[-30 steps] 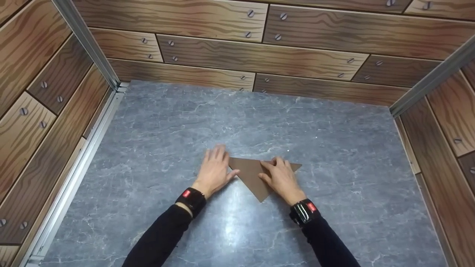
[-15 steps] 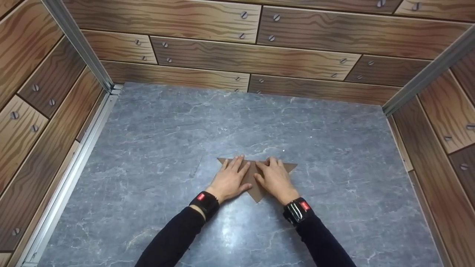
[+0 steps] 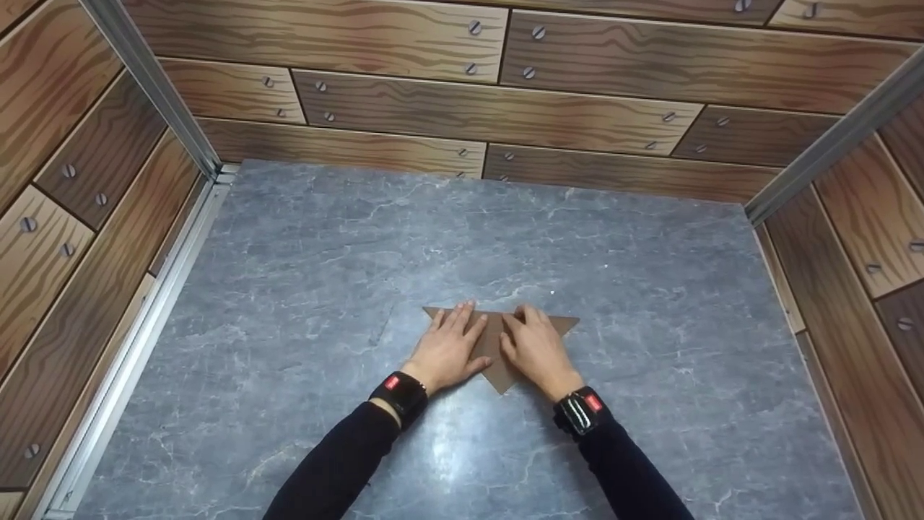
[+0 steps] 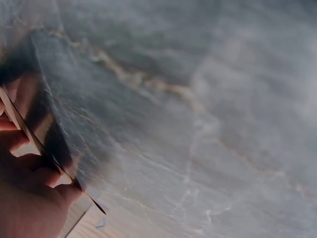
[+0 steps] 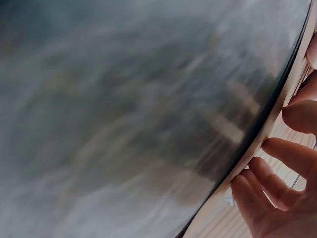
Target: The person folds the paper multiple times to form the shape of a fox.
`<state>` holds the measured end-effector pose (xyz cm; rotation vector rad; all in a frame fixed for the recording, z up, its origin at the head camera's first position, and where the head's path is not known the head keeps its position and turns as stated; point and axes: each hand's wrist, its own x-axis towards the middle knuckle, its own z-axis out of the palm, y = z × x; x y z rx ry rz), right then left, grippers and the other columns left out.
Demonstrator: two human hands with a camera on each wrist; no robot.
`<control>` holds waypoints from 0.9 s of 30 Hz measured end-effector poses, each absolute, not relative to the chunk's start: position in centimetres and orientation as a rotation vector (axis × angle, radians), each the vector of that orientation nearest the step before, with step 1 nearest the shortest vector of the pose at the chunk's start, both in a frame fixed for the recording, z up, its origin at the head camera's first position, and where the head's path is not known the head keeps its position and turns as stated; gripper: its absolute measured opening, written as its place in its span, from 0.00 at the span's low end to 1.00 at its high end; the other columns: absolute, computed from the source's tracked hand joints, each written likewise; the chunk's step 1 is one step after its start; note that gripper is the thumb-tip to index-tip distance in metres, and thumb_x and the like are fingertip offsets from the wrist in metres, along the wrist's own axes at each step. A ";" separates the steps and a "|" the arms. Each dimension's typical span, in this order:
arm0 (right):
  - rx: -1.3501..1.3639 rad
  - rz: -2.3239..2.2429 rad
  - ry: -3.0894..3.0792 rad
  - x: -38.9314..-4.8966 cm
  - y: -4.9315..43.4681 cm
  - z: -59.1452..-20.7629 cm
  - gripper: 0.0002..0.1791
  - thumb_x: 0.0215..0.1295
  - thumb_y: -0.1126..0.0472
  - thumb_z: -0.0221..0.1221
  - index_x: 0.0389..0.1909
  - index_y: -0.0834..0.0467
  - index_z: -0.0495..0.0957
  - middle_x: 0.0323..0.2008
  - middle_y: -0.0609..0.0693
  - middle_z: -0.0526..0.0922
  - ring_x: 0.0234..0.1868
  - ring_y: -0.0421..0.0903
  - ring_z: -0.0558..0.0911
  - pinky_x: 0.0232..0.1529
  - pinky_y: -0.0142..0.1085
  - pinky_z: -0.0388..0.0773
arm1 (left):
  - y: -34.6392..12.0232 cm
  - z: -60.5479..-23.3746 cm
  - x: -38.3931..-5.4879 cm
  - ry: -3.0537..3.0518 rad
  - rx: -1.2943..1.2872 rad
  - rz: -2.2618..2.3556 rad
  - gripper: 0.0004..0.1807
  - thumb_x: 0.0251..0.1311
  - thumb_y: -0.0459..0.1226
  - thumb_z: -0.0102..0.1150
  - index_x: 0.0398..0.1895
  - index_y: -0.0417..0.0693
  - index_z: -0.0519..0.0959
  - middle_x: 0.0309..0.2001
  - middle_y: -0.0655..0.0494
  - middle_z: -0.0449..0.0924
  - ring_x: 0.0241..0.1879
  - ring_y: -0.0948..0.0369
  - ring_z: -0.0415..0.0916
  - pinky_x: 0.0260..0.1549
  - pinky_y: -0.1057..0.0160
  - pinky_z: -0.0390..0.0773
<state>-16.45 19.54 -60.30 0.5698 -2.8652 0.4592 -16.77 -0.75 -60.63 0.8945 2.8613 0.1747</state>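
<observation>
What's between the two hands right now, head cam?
In the head view, the middle of the brown triangular sheet shows between the left hand and right hand; no other object is visible in that gap.

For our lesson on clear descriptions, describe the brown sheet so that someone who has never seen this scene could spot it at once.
On the grey marbled tabletop, walled by wood-patterned panels, follow the two black sleeves forward. Beneath the left grip and right grip lies the brown sheet: a triangle, plain brown where the tabletop around it is veined grey.
</observation>
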 end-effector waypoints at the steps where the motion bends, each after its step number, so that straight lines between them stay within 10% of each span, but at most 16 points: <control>1: 0.556 0.464 -2.862 -16.4 19.9 -60.3 0.21 0.65 0.62 0.67 0.55 0.71 0.83 0.47 0.63 0.79 0.48 0.62 0.80 0.53 0.52 0.79 | -0.7 -60.6 -16.8 2.862 0.896 0.176 0.43 0.73 0.64 0.48 0.82 0.50 0.59 0.81 0.41 0.50 0.79 0.47 0.52 0.76 0.43 0.53; 27: 0.145 0.384 -3.016 -16.2 27.6 -58.4 0.16 0.68 0.59 0.64 0.36 0.72 0.84 0.43 0.70 0.80 0.43 0.68 0.81 0.45 0.60 0.80 | -0.7 -60.9 -16.8 2.845 0.902 0.280 0.43 0.72 0.62 0.50 0.82 0.49 0.60 0.82 0.41 0.49 0.80 0.47 0.49 0.77 0.42 0.51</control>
